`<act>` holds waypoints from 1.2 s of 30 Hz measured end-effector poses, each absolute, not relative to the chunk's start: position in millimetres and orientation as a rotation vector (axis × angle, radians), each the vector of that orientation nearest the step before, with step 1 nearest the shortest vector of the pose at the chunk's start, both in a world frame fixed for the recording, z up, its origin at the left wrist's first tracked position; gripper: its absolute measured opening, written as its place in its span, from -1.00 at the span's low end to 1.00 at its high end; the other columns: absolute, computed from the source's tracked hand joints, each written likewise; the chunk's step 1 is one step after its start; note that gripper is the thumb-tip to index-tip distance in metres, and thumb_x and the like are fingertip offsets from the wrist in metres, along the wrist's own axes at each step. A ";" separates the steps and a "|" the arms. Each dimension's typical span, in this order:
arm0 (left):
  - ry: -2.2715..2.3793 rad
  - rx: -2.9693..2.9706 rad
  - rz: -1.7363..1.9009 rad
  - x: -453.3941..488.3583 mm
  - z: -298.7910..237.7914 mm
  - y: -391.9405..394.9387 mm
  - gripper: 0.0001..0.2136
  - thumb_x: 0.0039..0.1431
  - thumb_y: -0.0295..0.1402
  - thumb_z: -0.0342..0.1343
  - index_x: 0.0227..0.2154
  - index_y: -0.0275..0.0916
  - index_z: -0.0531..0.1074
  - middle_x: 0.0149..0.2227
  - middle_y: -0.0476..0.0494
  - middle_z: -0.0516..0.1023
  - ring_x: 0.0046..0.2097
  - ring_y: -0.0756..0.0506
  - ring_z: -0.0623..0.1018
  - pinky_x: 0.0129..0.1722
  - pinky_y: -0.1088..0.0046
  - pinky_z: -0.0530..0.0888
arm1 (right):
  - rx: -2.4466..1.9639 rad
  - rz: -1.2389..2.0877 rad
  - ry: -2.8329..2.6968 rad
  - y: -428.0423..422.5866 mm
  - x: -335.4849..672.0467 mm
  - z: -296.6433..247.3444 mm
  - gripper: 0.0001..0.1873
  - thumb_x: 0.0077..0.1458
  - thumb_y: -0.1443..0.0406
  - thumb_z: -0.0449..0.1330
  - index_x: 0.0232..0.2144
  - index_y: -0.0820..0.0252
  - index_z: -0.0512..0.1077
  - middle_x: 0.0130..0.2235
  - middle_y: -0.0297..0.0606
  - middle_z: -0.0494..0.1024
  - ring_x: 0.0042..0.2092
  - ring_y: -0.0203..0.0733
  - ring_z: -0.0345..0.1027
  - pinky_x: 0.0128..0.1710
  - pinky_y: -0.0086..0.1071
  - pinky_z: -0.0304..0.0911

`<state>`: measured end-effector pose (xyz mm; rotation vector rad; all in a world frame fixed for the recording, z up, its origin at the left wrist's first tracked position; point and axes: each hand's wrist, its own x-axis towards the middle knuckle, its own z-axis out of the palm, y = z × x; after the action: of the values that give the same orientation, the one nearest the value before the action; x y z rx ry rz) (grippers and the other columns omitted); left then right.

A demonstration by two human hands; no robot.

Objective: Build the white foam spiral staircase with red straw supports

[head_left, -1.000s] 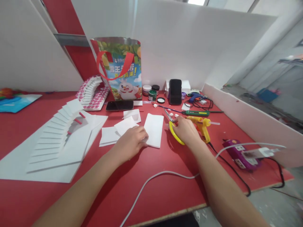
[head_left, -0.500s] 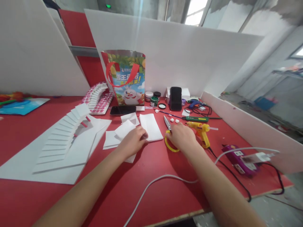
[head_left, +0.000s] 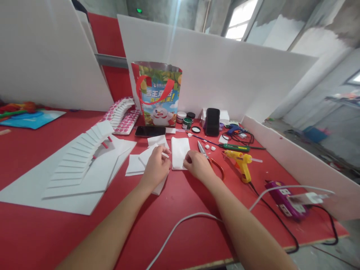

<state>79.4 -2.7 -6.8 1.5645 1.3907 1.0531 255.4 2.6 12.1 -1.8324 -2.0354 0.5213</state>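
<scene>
One white foam sheet (head_left: 179, 153) lies flat on the red worktop (head_left: 197, 210); my right grip (head_left: 197, 165) pinches its near corner, my left grip (head_left: 156, 167) holds a small white strip (head_left: 165, 154) (scissors (head_left: 205, 153) just beside my right).

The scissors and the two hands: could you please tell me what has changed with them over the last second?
The right hand let go of the scissors, which now lie beside it, and moved left to the near edge of the white sheet. The left hand stayed on the white pieces and now pinches one of them. Glue gun, phone and bag kept their places.
</scene>
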 end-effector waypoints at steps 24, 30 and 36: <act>0.956 1.812 1.259 87.4 0.8 -25.5 -0.18 0.22 -0.28 0.22 0.44 -0.07 -0.09 0.50 -0.32 -0.05 0.47 -0.27 0.11 0.39 0.04 0.17 | -1.062 1.281 -1.243 -7.9 264.8 33.8 -0.69 -0.13 0.12 0.41 -0.48 0.19 0.43 -0.55 -0.45 0.33 -0.50 -0.40 0.08 -0.46 -0.42 0.05; 0.986 1.563 1.359 81.7 5.5 -17.6 -0.56 0.35 -0.17 0.08 0.23 -0.14 0.40 0.39 -0.20 0.30 0.43 -0.25 0.22 0.42 0.11 0.12 | -0.967 1.223 -1.434 -12.1 263.4 39.3 -0.73 0.00 0.12 0.38 -0.35 0.18 0.52 -0.41 -0.34 0.52 -0.41 -0.34 0.29 -0.37 -0.39 0.21; 0.788 0.358 1.376 76.1 22.4 -3.7 -0.56 0.40 -0.16 0.01 0.20 -0.31 0.41 0.10 -0.29 0.62 0.23 -0.27 0.52 0.25 0.10 0.43 | -1.104 0.889 -1.195 -1.6 274.6 32.0 -0.64 0.08 0.06 0.35 -0.15 0.12 0.52 -0.16 -0.24 0.62 -0.13 -0.19 0.47 -0.11 -0.32 0.35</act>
<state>76.1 -3.7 22.4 0.3580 0.7879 1.3762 274.6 -1.6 32.0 -1.1036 -1.1945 0.8891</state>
